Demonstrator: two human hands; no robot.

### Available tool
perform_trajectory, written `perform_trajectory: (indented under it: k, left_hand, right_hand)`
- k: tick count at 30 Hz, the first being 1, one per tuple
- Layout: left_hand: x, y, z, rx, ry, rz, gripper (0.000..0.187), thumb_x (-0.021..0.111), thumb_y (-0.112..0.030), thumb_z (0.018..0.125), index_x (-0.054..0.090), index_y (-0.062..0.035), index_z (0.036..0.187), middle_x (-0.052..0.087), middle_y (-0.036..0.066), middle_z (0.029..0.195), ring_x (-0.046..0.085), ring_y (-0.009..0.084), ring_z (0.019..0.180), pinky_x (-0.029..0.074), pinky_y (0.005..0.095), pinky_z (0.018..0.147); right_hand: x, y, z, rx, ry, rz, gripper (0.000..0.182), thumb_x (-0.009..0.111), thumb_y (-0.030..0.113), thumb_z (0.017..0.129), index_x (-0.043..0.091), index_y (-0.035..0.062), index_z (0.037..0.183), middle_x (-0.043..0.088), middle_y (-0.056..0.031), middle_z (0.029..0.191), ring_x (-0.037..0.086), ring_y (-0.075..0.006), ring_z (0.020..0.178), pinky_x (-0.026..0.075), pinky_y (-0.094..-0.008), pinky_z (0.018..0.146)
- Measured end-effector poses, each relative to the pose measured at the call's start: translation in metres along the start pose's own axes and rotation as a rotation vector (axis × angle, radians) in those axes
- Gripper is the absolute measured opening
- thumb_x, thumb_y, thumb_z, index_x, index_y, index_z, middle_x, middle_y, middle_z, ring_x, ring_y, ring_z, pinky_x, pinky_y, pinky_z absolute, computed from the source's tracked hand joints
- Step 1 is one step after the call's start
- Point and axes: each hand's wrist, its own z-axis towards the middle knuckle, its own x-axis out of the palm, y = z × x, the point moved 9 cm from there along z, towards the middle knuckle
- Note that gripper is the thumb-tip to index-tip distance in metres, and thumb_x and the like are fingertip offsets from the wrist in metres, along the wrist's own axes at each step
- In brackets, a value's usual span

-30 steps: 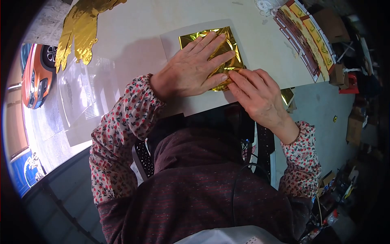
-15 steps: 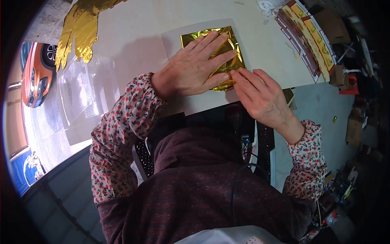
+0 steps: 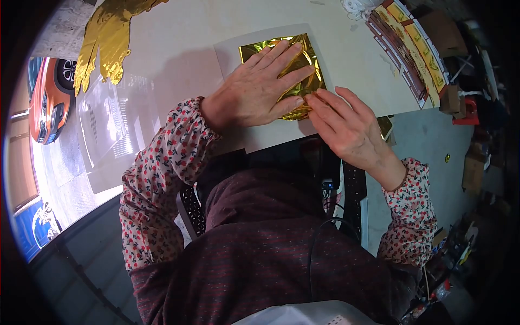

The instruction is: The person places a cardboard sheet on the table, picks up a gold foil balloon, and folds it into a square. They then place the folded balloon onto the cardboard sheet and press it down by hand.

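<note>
Foil [image 3: 306,58], gold and shiny, lies on a pale sheet [image 3: 271,138] at the near edge of the surface [image 3: 179,32], in front of the person. The left hand [image 3: 257,92] lies palm down across the foil, fingers spread, with its thumb toward the near right side. The right hand [image 3: 346,127] reaches in from the right, its foremost fingertips at the near right edge of the foil, just beside the left thumb; its other fingers are raised and apart. Whether the right hand pinches the foil or only presses it, I cannot tell.

To the far left, long gold strips [image 3: 111,46] lie on the surface, with a clear sheet [image 3: 103,124] on the near side of them. At the far right lie a printed panel [image 3: 417,54] and a white bundle [image 3: 358,8]. Floral sleeves [image 3: 168,146] cover the forearms. An orange car [image 3: 50,108] shows at left, beyond the surface.
</note>
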Motion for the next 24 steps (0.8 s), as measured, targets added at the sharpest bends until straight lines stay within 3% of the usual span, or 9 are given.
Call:
perform_trajectory:
  k: [6,12,24]
  left_hand:
    - [-0.001,-0.001,0.0,-0.004,-0.002,0.006,0.054,0.052,-0.038,0.099,0.044,-0.0153,0.147,0.03,0.02,0.157,0.027,0.0379,0.146,0.03,0.05,0.114]
    - [0.001,0.0,0.001,-0.014,-0.002,0.005,0.054,0.052,-0.039,0.099,0.045,-0.0155,0.147,0.031,0.02,0.156,0.028,0.038,0.146,0.031,0.0499,0.114]
    - [0.002,0.0,0.0,-0.026,0.012,0.014,0.054,0.051,-0.04,0.1,0.044,-0.0153,0.147,0.03,0.02,0.157,0.026,0.0379,0.147,0.028,0.0499,0.116]
  right_hand:
    - [0.003,0.004,0.007,0.011,0.005,-0.014,0.022,0.063,0.011,0.071,0.067,-0.0014,0.089,0.065,-0.0139,0.109,0.06,-0.0277,0.11,0.048,-0.0441,0.096]
    - [0.008,-0.011,0.0,0.107,-0.124,0.167,0.024,0.064,0.009,0.072,0.064,-0.0015,0.093,0.064,-0.0139,0.107,0.063,-0.0286,0.105,0.051,-0.0408,0.091]
    - [0.002,-0.006,0.002,-0.13,-0.108,0.077,0.02,0.066,0.008,0.073,0.066,-0.003,0.089,0.066,-0.0144,0.105,0.063,-0.0283,0.106,0.051,-0.0418,0.093]
